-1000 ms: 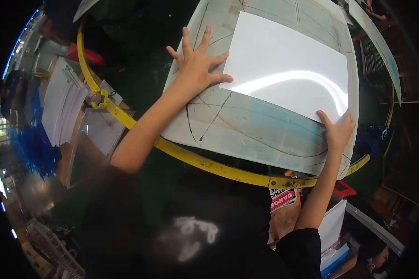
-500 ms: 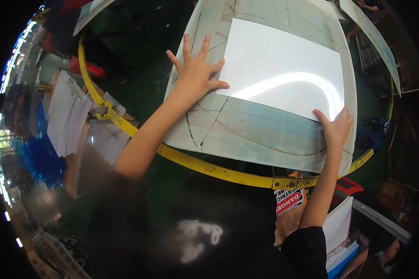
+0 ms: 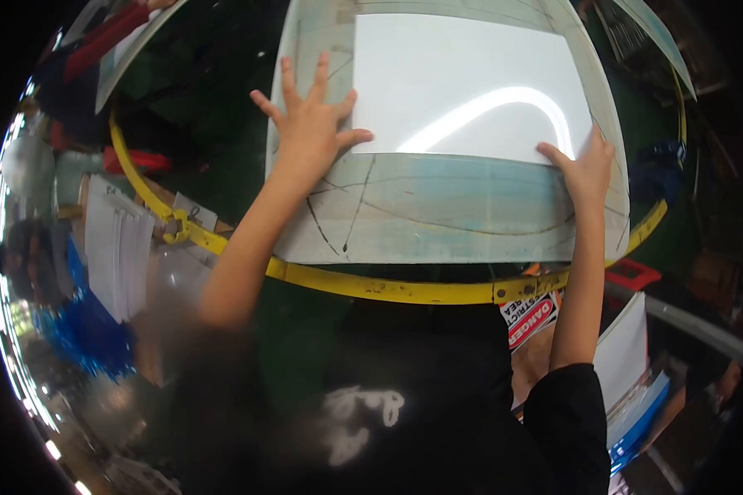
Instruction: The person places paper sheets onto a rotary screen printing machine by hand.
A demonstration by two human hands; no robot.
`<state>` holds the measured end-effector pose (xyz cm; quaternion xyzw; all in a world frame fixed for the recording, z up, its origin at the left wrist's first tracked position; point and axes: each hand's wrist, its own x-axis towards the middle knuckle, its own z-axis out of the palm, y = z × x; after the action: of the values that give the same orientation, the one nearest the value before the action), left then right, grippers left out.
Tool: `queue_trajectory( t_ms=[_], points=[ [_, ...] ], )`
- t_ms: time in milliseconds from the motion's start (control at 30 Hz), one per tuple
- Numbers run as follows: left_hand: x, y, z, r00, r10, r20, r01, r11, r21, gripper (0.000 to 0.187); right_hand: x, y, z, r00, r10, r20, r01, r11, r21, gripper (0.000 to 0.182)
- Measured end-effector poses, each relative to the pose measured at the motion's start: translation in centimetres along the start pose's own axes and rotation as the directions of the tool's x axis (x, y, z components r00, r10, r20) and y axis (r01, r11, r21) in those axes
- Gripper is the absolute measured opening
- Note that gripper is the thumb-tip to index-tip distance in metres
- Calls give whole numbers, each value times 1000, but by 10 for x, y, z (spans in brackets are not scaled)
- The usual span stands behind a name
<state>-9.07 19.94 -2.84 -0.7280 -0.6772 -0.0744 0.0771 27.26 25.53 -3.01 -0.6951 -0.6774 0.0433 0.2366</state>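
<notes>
Head view showed the left hand point(image 3: 308, 136) and right hand point(image 3: 588, 169), fingers point(image 3: 288, 82) spread unclenched, touching a glossy rectangular sheet point(image 3: 462, 70) on scuffed board point(image 3: 446, 202).

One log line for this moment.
white sheet: on board | left hand: spread, at sheet's left edge | right hand: at sheet's near right corner | yellow rail: along board's near side

free abv sheet point(image 3: 462, 78), yel rail point(image 3: 347, 284) nearside
</notes>
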Motion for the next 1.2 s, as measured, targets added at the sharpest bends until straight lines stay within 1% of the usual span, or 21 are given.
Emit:
queue_trajectory(
  t_ms=[100, 133, 233, 267, 367, 400, 467, 500, 533, 567, 633, 700, 767, 800, 833, 867, 900, 967, 1033, 1133, 1200],
  points=[
    [0, 0, 1, 1000, 25, -13, -25, 1000, 12, 56, 1, 10, 8, 999, 49, 10, -48, 996, -73, 94],
    [0, 0, 2, 999, 34, -7, -33, 999, 36, 57, -1, 3, 8, 996, 76, -40, -83, 967, -242, 96],
    [2, 5, -4, 999, 13, 43, -17, 995, 95, 55, -10, -7, 5, 925, -231, -301, 66, 880, -471, 80],
    [2, 9, -8, 996, -7, 90, -4, 993, 118, 55, -8, -4, 6, 976, -168, -141, 113, 935, -336, 71],
    [4, 19, -13, 998, 10, 69, -20, 988, 155, 51, -2, 11, 5, 977, -150, 153, 163, 984, -77, 64],
    [6, 27, -19, 985, -65, 160, 22, 965, 261, 55, -4, 14, 0, 968, -166, 191, 177, 983, -46, 64],
    [5, 37, -19, 993, -58, 98, 27, 955, 295, 52, -9, 19, -12, 943, -205, 264, 208, 978, 18, 62],
    [3, 41, -19, 996, -57, 66, 34, 950, 312, 51, -16, 25, -21, 947, -270, 172, 267, 963, 39, 62],
    [-4, 45, -21, 1000, -11, 19, 7, 979, 204, 51, -30, 33, -31, 940, -334, 77, 330, 942, 53, 63],
    [-12, 51, -21, 998, 53, -30, -53, 999, 0, 50, -45, 42, -44, 917, -398, -19, 398, 916, 57, 64],
    [-36, 72, -31, 971, 159, -178, -215, 907, -361, 49, -86, 59, -88, 913, -404, -59, 397, 911, -108, 67],
    [-69, 100, -60, 928, 242, -283, -366, 736, -570, 46, -136, 86, -119, 977, -211, -36, 207, 975, -84, 73],
    [-103, 126, -85, 897, 321, -304, -439, 567, -697, 43, -189, 118, -139, 999, -48, -20, 43, 978, -205, 89],
    [-117, 137, -85, 857, 370, -359, -504, 449, -738, 35, -219, 135, -145, 979, 194, 59, -171, 947, -273, 101],
    [-128, 148, -82, 831, 431, -353, -509, 332, -794, 31, -249, 154, -146, 896, 428, 116, -366, 861, -354, 114],
    [-137, 159, -79, 797, 489, -354, -502, 211, -839, 27, -273, 175, -145, 795, 587, 154, -480, 763, -433, 124],
    [-146, 171, -85, 804, 520, -289, -430, 171, -887, 24, -294, 194, -140, 666, 726, 172, -571, 644, -509, 134],
    [-165, 191, -61, 798, 517, -309, -350, -19, -937, 27, -325, 224, -127, 626, 765, 152, -604, 599, -526, 130],
    [-168, 204, -62, 745, 592, -307, -359, -31, -933, 28, -336, 233, -119, 672, 736, 77, -601, 604, -523, 122],
    [-162, 213, -68, 597, 773, -215, -442, 94, -892, 28, -338, 233, -116, 693, 721, 22, -619, 611, -494, 115],
    [-154, 217, -85, 605, 728, -321, -491, 24, -871, 29, -338, 227, -121, 705, 709, 10, -623, 627, -468, 109]
  ],
)
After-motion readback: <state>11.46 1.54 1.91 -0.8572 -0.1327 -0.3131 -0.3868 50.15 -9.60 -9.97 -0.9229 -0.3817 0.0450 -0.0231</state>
